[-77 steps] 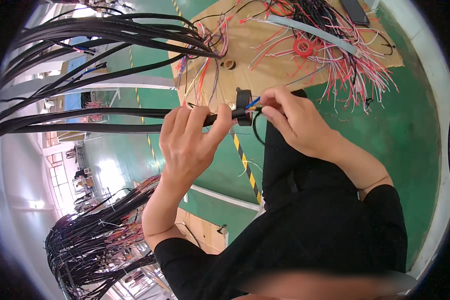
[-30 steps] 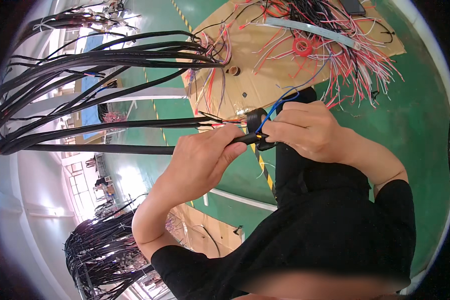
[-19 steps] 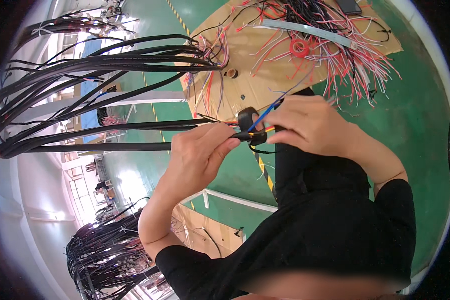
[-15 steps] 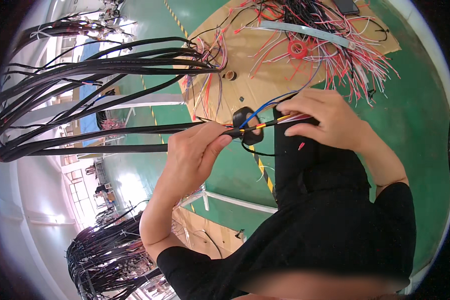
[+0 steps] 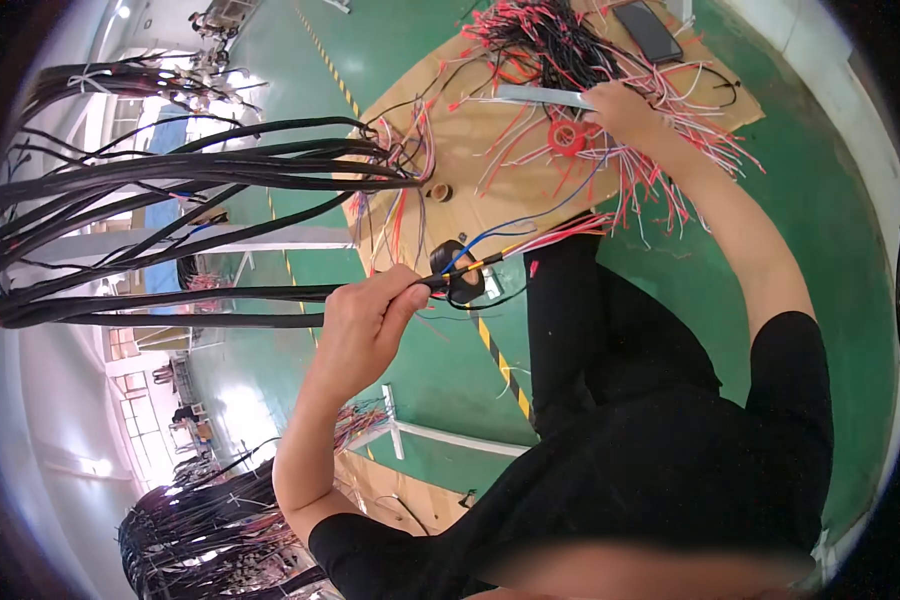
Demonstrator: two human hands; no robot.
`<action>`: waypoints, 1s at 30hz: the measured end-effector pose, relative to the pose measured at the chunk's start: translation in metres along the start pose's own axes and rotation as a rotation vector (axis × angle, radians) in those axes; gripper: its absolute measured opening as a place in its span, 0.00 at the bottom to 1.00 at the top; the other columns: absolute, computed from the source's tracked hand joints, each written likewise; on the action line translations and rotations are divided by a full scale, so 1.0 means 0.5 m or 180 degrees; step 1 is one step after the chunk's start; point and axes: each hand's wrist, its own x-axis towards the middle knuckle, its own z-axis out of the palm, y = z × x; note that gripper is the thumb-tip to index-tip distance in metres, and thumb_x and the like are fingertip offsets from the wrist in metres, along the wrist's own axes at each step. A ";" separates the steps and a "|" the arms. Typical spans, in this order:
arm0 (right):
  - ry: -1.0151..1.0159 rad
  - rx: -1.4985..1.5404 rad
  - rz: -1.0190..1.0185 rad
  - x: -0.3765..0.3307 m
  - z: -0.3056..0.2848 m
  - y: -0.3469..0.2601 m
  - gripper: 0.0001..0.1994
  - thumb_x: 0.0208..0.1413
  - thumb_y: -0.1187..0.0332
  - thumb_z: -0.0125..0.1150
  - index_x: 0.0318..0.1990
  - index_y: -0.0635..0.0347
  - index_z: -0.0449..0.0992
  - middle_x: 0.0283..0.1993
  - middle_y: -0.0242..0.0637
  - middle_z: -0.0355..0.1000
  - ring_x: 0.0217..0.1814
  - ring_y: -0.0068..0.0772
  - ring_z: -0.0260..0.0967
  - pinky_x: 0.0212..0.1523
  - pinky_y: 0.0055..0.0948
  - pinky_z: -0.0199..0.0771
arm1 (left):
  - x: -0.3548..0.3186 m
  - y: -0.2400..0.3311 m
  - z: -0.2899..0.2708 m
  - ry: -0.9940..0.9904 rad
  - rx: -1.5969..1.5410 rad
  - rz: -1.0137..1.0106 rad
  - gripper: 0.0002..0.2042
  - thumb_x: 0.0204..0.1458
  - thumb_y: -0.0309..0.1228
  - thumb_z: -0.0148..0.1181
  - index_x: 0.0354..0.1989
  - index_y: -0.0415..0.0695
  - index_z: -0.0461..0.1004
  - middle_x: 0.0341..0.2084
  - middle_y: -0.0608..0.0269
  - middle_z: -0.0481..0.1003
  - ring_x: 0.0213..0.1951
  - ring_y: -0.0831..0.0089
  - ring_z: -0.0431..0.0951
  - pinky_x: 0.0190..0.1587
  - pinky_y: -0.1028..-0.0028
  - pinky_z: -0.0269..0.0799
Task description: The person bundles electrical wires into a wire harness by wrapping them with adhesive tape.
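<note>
My left hand is closed round a black cable, where colored wires come out of its end. Blue, yellow and pinkish-red wires run from there toward the table. A black tape roll hangs at the wires just beyond my fingertips. My right hand reaches over the tabletop, with its fingers closed on the right part of a flat pale grey strip. Beside that strip lies a red tape roll, next to loose red-tipped wires.
A cardboard-covered table carries a dark phone, a black wire bundle and a small brown ring. Thick black cables stretch across at left. Another large cable bundle hangs lower left, near a white frame bar.
My right hand has left the colored wires and moved up and away to the grey strip. My left hand still holds the cable, slightly lower. The view has shifted a little.
</note>
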 end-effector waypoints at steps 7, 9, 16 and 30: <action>-0.0243 -0.0463 0.0467 0.016 0.037 0.037 0.08 0.50 0.73 0.57 0.39 0.61 0.70 0.38 0.44 0.71 0.45 0.49 0.71 0.43 0.45 0.74 | 0.015 -0.016 -0.008 -0.0220 -0.0096 -0.0083 0.10 0.61 0.33 0.55 0.32 0.40 0.73 0.20 0.55 0.73 0.23 0.56 0.73 0.26 0.65 0.66; -0.0523 -0.0714 0.0557 0.011 0.022 0.040 0.08 0.53 0.73 0.55 0.40 0.63 0.69 0.37 0.44 0.73 0.42 0.49 0.73 0.41 0.45 0.74 | 0.027 -0.009 -0.005 -0.0199 -0.0208 -0.0034 0.10 0.61 0.33 0.55 0.32 0.40 0.73 0.19 0.53 0.72 0.23 0.54 0.72 0.27 0.64 0.66; -0.1403 0.3253 0.0889 0.026 -0.383 -0.251 0.06 0.66 0.70 0.49 0.46 0.60 0.68 0.29 0.31 0.69 0.26 0.20 0.72 0.23 0.23 0.70 | 0.001 -0.021 -0.012 -0.0342 -0.0163 0.0057 0.09 0.59 0.31 0.58 0.32 0.38 0.74 0.21 0.51 0.71 0.23 0.52 0.70 0.27 0.64 0.65; -0.2420 0.3436 0.0223 -0.072 -0.412 -0.194 0.21 0.61 0.72 0.46 0.62 0.61 0.70 0.30 0.38 0.80 0.15 0.20 0.64 0.21 0.21 0.68 | 0.005 0.010 -0.025 -0.0568 -0.0263 -0.0017 0.09 0.60 0.32 0.56 0.33 0.37 0.71 0.20 0.51 0.66 0.23 0.50 0.66 0.27 0.63 0.63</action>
